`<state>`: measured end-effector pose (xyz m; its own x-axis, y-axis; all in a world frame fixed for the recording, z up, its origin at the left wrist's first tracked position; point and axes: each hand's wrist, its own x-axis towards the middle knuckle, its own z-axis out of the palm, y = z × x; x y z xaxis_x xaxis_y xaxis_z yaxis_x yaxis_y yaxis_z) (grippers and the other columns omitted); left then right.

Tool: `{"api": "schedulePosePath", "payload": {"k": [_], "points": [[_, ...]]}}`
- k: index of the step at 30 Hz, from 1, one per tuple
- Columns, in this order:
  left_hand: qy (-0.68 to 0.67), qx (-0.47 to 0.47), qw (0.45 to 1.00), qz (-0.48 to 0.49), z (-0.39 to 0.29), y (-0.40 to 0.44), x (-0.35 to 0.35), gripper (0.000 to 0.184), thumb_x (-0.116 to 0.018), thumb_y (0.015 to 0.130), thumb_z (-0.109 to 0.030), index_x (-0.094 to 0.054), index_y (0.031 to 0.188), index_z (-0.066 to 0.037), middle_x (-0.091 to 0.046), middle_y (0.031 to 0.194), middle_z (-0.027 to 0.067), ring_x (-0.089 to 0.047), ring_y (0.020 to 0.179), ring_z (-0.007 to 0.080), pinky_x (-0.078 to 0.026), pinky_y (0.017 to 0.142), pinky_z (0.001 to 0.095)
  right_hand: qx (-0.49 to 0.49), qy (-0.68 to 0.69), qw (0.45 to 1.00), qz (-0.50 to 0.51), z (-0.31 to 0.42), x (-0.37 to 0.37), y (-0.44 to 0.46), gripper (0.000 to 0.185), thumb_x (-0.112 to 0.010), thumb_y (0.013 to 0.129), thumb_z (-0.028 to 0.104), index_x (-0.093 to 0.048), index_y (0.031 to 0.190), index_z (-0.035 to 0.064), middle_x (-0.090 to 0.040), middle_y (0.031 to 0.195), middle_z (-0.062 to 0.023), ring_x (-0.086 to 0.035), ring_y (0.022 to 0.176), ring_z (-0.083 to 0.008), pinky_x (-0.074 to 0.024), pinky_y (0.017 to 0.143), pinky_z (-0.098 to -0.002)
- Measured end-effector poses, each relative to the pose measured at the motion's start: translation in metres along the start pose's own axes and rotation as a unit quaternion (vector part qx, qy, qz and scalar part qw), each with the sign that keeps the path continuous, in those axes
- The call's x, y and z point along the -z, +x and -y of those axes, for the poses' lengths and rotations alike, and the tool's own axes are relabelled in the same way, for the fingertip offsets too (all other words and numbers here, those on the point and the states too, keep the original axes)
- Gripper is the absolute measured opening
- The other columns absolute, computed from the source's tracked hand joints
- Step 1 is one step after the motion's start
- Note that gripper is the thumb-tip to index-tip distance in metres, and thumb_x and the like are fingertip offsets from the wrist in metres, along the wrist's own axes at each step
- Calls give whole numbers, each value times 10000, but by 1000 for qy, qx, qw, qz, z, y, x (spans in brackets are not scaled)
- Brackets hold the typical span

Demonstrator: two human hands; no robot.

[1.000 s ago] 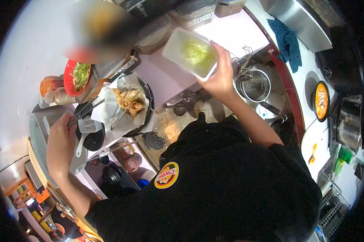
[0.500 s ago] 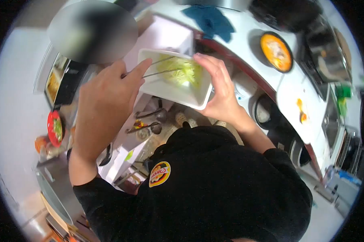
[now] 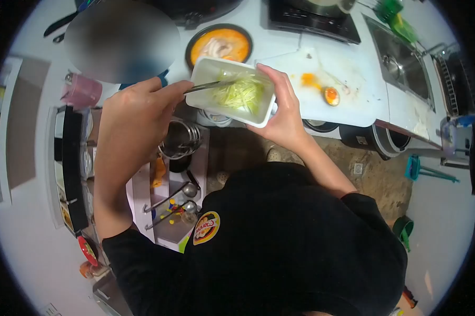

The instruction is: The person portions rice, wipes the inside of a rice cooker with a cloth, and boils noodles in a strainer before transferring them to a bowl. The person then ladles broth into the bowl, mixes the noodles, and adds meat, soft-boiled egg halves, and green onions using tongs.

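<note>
My left hand (image 3: 142,105) is closed on thin metal tongs (image 3: 208,86), whose tips reach into a white rectangular container (image 3: 203,100). Pale green shredded vegetable (image 3: 240,95) lies in a heap inside it, and the tips meet the heap. My right hand (image 3: 282,108) grips the container's right end, thumb below and fingers along the far rim. Just beyond the container is a black bowl (image 3: 249,46) of orange soup with pale slices on top, its near edge partly hidden.
Half an egg (image 3: 331,96) and orange spills lie on the white cutting board (image 3: 353,113). A cooktop (image 3: 313,23) with a pot and a sink (image 3: 400,63) stand farther back. Ladles (image 3: 189,190) rest at lower left; a pink cup (image 3: 82,89) is at left.
My view and body have turned toward the counter, bringing the container close to the soup bowl. The tongs' prongs, apart before, now look close together at the shreds.
</note>
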<state>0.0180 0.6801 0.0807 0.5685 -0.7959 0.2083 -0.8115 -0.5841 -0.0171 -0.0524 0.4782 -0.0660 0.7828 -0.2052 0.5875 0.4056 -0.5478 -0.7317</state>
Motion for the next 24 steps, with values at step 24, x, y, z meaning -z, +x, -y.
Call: {"api": "schedulePosePath", "payload": {"k": [24], "points": [[31,88,984,149,68,131,-64,195,-599,842,-142,-685,986,-43,-645,810,205,-632,722,339,-486,700,378,-151,-40,985,-79,-57,57,-27,861,-780,519,57,-396,1289,57,-478,1163,-177,-487,1096,-343,-414,935,-395]]}}
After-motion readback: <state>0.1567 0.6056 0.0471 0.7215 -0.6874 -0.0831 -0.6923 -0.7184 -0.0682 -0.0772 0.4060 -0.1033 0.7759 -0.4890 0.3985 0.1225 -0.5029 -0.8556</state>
